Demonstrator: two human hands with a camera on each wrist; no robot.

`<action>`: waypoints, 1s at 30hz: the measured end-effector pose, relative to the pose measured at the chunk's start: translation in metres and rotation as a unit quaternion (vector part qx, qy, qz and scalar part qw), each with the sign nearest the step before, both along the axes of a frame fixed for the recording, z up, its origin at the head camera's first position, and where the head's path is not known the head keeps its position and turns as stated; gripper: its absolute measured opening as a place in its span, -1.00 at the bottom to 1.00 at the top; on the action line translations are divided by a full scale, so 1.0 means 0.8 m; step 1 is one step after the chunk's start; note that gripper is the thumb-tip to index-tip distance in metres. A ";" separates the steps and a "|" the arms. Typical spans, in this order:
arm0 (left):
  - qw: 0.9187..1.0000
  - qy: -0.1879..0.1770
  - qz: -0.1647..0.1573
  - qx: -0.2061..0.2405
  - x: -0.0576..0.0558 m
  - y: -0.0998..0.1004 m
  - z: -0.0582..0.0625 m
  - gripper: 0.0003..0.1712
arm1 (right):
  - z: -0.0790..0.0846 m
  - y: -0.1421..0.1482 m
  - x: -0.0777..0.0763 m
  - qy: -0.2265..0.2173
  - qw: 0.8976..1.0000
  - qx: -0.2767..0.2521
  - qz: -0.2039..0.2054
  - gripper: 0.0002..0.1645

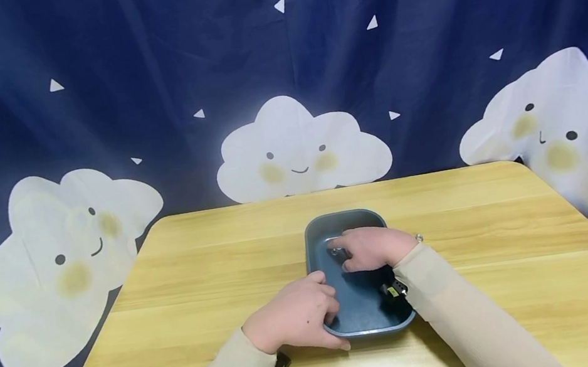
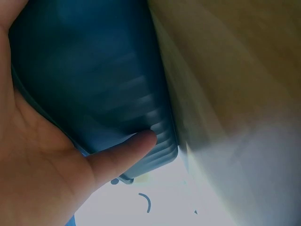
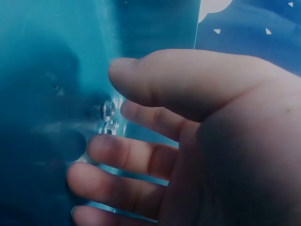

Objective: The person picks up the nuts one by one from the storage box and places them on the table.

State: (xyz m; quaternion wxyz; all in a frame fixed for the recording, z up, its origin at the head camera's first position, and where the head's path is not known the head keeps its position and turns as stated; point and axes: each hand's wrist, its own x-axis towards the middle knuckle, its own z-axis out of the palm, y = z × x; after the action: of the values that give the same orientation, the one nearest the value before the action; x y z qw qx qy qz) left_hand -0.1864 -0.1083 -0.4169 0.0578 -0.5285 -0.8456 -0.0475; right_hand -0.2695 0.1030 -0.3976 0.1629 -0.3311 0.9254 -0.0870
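Note:
A dark blue rectangular plastic bin (image 1: 361, 316) with rounded corners stands on the table, its long sides running away from me. My left hand (image 1: 299, 314) grips its near left corner, fingers curled over the rim and thumb along the outside of the ribbed wall (image 2: 94, 94). Inside the bin is my right hand (image 1: 374, 246), reaching down toward the far end. Two small clear, glass-like pieces (image 3: 108, 110) lie at its fingertips, against the blue plastic. Its thumb stands apart from the fingers, which are spread and only slightly bent, holding nothing.
The light wood-grain table (image 1: 216, 271) reaches beyond the bin on all sides. A dark blue curtain (image 1: 238, 39) with white clouds and small triangles hangs behind it. Black wrist-camera parts (image 1: 395, 289) sit beneath the right sleeve, over the bin.

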 end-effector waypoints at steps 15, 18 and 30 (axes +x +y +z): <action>1.000 0.000 -0.001 0.001 0.000 -0.001 -0.001 -0.37 | -0.008 0.006 -0.006 -0.023 0.999 -0.025 -0.011 -0.78; 1.000 0.000 0.001 0.000 -0.001 -0.001 -0.001 -0.37 | -0.007 0.006 -0.006 -0.027 0.999 -0.025 -0.016 -0.78; 1.000 0.008 0.003 0.004 0.002 0.000 0.000 -0.35 | -0.009 0.006 -0.003 -0.007 1.000 -0.016 -0.017 -0.80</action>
State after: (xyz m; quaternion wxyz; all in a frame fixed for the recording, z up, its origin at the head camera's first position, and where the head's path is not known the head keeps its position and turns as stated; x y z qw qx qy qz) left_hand -0.1850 -0.1086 -0.4170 0.0665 -0.5262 -0.8465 -0.0465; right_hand -0.2716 0.1080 -0.4045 0.1625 -0.3172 0.9282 -0.1067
